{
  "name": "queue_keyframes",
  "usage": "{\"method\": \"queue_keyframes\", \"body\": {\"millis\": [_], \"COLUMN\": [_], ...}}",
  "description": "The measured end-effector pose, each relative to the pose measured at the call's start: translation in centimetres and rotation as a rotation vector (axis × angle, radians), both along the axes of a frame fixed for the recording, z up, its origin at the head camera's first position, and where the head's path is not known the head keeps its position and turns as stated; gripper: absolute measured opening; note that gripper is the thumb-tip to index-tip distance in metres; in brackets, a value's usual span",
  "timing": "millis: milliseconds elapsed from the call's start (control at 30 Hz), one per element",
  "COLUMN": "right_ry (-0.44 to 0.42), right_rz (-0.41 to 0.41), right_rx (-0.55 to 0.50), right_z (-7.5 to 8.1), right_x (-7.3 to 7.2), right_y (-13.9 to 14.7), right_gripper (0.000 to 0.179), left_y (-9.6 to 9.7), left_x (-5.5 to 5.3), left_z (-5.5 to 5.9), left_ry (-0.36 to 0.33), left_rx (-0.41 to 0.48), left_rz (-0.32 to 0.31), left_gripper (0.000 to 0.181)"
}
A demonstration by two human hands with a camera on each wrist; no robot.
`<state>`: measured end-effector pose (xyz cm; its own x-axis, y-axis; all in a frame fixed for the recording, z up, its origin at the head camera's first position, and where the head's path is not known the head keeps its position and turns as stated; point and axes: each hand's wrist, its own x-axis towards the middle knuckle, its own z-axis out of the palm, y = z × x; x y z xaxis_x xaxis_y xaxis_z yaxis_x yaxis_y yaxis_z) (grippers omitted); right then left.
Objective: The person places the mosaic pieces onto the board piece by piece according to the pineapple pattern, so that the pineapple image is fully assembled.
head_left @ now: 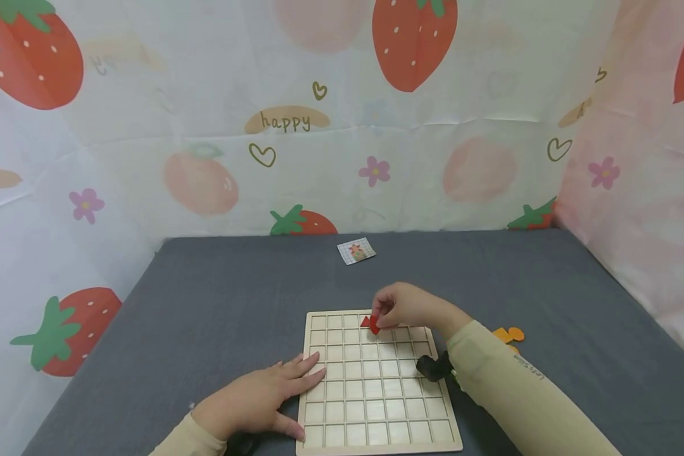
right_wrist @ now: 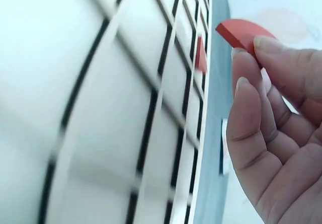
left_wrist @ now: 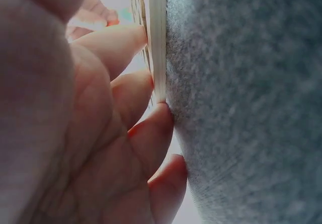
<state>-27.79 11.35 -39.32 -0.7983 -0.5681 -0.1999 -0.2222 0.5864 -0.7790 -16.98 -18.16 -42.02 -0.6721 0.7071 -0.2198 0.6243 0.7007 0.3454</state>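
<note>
A wooden board with a raised grid (head_left: 353, 413) lies on the grey cloth in front of me. My left hand (head_left: 256, 396) rests at its left edge with fingers spread; in the left wrist view the fingertips (left_wrist: 143, 90) touch the board's side. Over the far rows, my right hand (head_left: 407, 307) pinches a flat red piece with a curved edge (right_wrist: 241, 31) between thumb and finger. A small red triangle piece (head_left: 365, 322) sits in the grid just left of it, and it shows also in the right wrist view, below the pinched piece's height.
Several orange pieces (head_left: 515, 334) lie right of the board, partly hidden by the right sleeve. Behind the board is a small picture card (head_left: 356, 251) with a gridded print. A black wrist camera (head_left: 431, 368) hangs over the board's right side. Printed curtains surround the table.
</note>
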Motion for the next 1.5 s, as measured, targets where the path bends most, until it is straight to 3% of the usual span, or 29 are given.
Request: {"method": "queue_keyframes", "body": {"millis": [400,700,900,1167,1367,1500], "right_ry": [-0.065,-0.034,-0.017,-0.104,-0.049,-0.059], "right_rz": [-0.003,-0.008,-0.048,-0.081,-0.090,-0.111], "right_rx": [-0.043,0.014,0.028,-0.060,0.021,0.055], "right_z": [-0.8,-1.3,-1.4,-1.8,-1.4,-1.2], "right_x": [0.1,0.3,0.3,0.3,0.1,0.0], "right_y": [-4.1,-5.1,-5.6,-6.0,-5.5,-5.3], "right_gripper": [0.010,0.007,0.009,0.011,0.010,0.009], "left_y": [0.5,0.4,0.3,0.2,0.2,0.3], "left_x": [-0.3,-0.2,-0.3,-0.4,-0.4,-0.5], "left_z": [0.5,0.5,0.4,0.3,0.3,0.3], "left_ry": [0.061,0.178,0.156,0.117,0.133,0.132], "left_rx": [-0.030,0.016,0.040,0.030,0.039,0.042], "left_rz": [0.005,0.003,0.000,0.000,-0.003,0.000], "left_gripper": [0.090,0.086,0.086,0.086,0.087,0.087]}}
